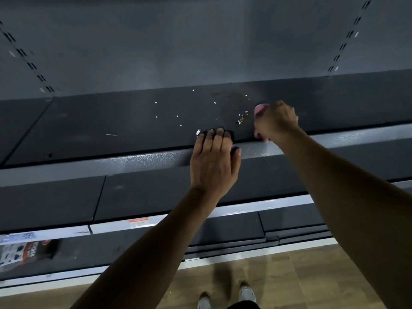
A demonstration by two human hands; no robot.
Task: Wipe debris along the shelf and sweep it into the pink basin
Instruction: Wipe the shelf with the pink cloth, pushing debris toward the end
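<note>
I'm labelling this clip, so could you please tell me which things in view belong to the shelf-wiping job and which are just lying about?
Part of the job:
- pink cloth, gripped by the right hand
- scattered debris
- shelf
- left hand, fingers over the shelf's front edge

Just lying about:
- red price tag on a lower shelf edge
- printed package, lower left

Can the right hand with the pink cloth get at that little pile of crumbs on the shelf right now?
Probably yes. The right hand grips the cloth just right of the crumbs, with bare shelf between them.
</note>
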